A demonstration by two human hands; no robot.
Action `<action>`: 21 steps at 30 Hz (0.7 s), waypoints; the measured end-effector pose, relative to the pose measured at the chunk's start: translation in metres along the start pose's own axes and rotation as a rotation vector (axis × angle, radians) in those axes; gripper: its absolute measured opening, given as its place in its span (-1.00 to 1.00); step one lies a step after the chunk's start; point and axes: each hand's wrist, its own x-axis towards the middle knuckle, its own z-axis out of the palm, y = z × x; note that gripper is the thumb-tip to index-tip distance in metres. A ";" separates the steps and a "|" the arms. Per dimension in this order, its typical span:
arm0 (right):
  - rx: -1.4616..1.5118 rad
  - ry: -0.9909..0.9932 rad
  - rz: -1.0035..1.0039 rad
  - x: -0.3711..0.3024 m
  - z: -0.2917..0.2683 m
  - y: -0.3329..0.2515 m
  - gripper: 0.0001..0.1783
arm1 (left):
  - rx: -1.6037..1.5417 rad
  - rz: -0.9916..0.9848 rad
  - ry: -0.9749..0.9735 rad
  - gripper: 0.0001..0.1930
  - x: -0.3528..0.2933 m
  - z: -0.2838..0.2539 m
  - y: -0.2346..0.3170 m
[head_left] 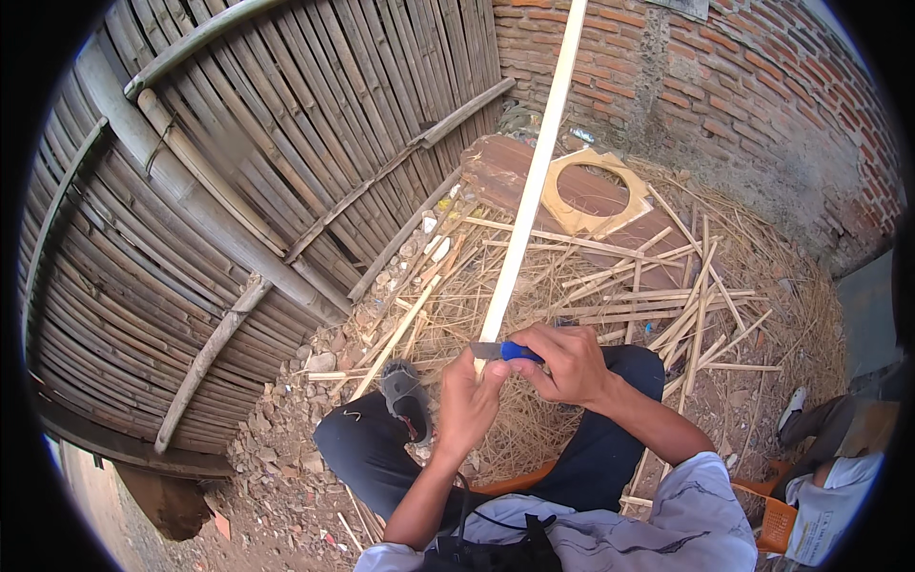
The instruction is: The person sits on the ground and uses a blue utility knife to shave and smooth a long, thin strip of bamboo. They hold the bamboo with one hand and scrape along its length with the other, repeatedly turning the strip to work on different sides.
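Observation:
My left hand (465,405) is closed round the near end of a long, pale bamboo strip (534,195), which rises away from me past the top of the view. A knife (521,353) with a blue handle is in my right hand (570,364), the fingers wrapped round it. Its short dark blade lies across the strip, right above my left fingers. Both thumbs point toward each other, close to the blade. My bent knees are spread to either side, and dry shavings cover the ground between them.
Several cut strips (701,305) lie over the straw-like shavings ahead and right. A yellowish board with a round hole (572,221) rests on a brown panel (500,172). A bamboo wall (286,124) stands left, a brick wall (705,86) behind. Another person's leg (810,429) and an orange chair (777,524) are at right.

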 end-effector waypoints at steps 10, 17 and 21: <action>-0.029 0.011 0.015 0.003 -0.001 -0.006 -0.67 | 0.100 -0.048 0.053 -0.52 0.004 -0.001 0.004; -0.082 0.011 0.050 0.002 -0.003 -0.006 -0.69 | 0.029 -0.066 0.020 -0.38 0.006 0.002 0.003; -0.107 0.036 0.035 0.002 -0.004 -0.005 -0.70 | 0.020 -0.052 -0.018 -0.38 0.005 -0.001 0.002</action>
